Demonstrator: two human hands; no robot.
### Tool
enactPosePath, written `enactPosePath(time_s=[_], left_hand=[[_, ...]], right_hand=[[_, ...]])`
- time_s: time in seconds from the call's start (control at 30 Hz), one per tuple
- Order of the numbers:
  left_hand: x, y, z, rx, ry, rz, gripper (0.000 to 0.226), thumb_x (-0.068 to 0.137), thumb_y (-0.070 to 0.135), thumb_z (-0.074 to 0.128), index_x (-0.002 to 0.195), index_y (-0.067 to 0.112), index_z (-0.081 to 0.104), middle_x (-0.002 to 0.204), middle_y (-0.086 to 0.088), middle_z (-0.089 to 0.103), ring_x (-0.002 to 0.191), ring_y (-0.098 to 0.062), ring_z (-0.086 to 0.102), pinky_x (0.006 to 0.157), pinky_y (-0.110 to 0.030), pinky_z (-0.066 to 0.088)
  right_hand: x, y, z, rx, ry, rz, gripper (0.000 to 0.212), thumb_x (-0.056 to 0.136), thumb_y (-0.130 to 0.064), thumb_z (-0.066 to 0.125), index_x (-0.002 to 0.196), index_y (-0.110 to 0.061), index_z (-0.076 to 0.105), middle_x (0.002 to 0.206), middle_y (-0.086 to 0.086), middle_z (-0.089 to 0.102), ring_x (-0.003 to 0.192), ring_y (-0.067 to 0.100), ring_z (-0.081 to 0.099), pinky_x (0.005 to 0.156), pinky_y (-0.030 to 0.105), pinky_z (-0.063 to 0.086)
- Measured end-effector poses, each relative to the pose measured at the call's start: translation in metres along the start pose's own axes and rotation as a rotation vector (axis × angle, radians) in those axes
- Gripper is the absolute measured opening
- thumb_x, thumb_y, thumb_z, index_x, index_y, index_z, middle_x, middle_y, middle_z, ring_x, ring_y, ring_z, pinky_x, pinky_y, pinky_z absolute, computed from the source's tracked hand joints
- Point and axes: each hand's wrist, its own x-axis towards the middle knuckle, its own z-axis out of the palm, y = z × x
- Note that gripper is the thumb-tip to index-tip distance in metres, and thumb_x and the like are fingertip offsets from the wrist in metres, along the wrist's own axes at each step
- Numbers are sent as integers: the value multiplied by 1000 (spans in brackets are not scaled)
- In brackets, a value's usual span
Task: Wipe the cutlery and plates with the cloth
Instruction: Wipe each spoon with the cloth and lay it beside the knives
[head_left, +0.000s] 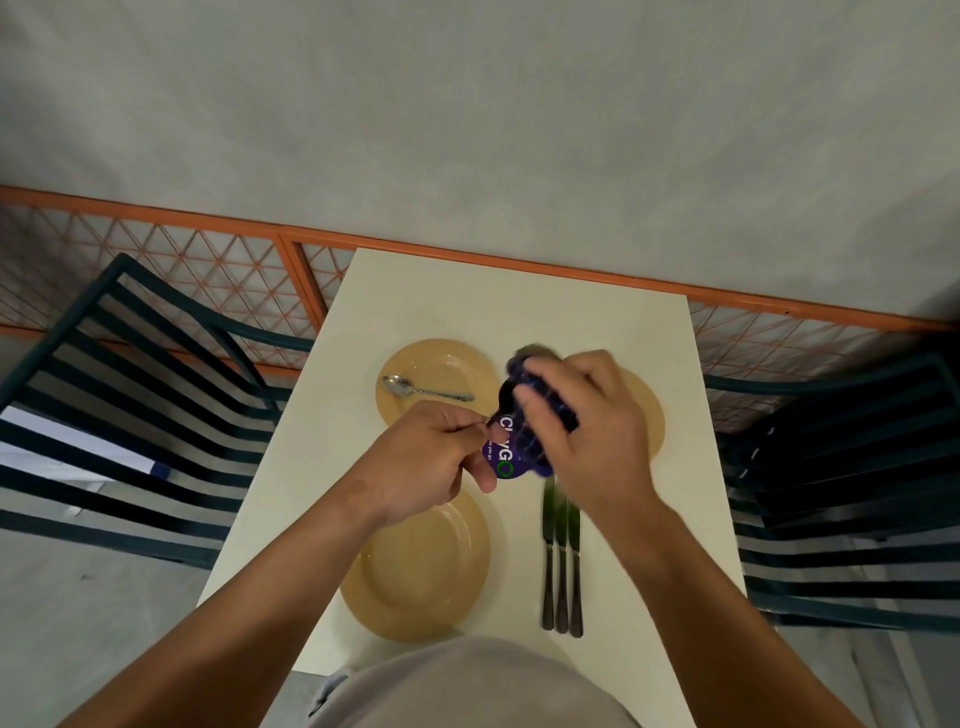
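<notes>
Head view shows the cloth (524, 441), a dark purple one with white and green lettering, held above the middle of the worktop (519, 291) between both hands. Fingers of the right hand (592, 426) are curled closed over its upper part, while the left hand (436, 457) pinches something thin at the cloth's near edge, probably a cutlery handle, though the piece itself is hidden. One spoon (423, 388) lies on the far left plate (439, 382), likely done already. Three knives (561, 566) lie side by side near the right edge, apparently not yet wiped. A second plate (421, 566) sits at the near left, and a third plate (647, 421) is mostly covered by the right hand; neither shows whether it has been wiped.
</notes>
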Motion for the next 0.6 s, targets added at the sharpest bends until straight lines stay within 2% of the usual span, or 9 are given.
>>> enactPosePath(time_s=[0.07, 0.2, 0.3, 0.37, 0.43, 0.53, 0.6], left_hand=[[0, 1, 2, 13, -42, 9, 29, 107, 16, 49, 106, 2, 74, 64, -9, 70, 41, -15, 32, 42, -24, 29], [1, -5, 7, -22, -24, -41, 25, 107, 15, 50, 108, 10, 75, 64, -9, 71, 43, -16, 30, 43, -25, 28], [3, -10, 9, -67, -16, -66, 26, 109, 15, 47, 112, 10, 73, 66, -11, 73, 43, -15, 31, 40, -21, 29], [3, -10, 11, -79, -14, -62, 27, 109, 16, 47, 114, 10, 72, 68, -11, 74, 42, -13, 34, 40, -20, 31], [3, -10, 14, -93, -16, -49, 26, 109, 16, 47, 115, 9, 72, 71, -13, 74, 40, -12, 35, 40, -20, 31], [4, -11, 22, -125, -36, -39, 28, 109, 15, 45, 113, 8, 72, 72, -14, 75, 40, -13, 31, 39, -21, 27], [3, -12, 26, -138, -67, -22, 32, 110, 14, 42, 110, 6, 73, 73, -15, 74, 39, -12, 32, 38, -20, 28]], right_hand=[[-13, -1, 8, 29, -76, -55, 34, 98, -36, 67, 122, -15, 75, 104, 4, 62, 88, 12, 61, 72, 24, 54], [-4, 22, 5, 22, -124, 171, 30, 97, -33, 71, 124, -21, 73, 108, 1, 62, 93, 12, 62, 81, 33, 57], [7, 29, -4, 109, -88, 411, 28, 101, -36, 65, 126, -25, 68, 112, -6, 63, 100, 8, 62, 87, 19, 50], [9, 29, -7, 263, -18, 603, 27, 105, -39, 56, 128, -28, 63, 111, -15, 65, 99, 1, 65, 79, 10, 49], [8, 23, -5, 514, 86, 826, 25, 108, -39, 51, 128, -25, 61, 108, -13, 70, 100, 2, 70, 71, 13, 55], [1, 7, 5, 965, 120, 1053, 34, 109, -39, 52, 128, -14, 64, 115, 7, 76, 111, 25, 74, 85, 32, 62], [-8, -8, 11, 1095, 25, 1041, 43, 103, -45, 56, 130, -13, 66, 117, 12, 77, 109, 30, 74, 91, 42, 62]])
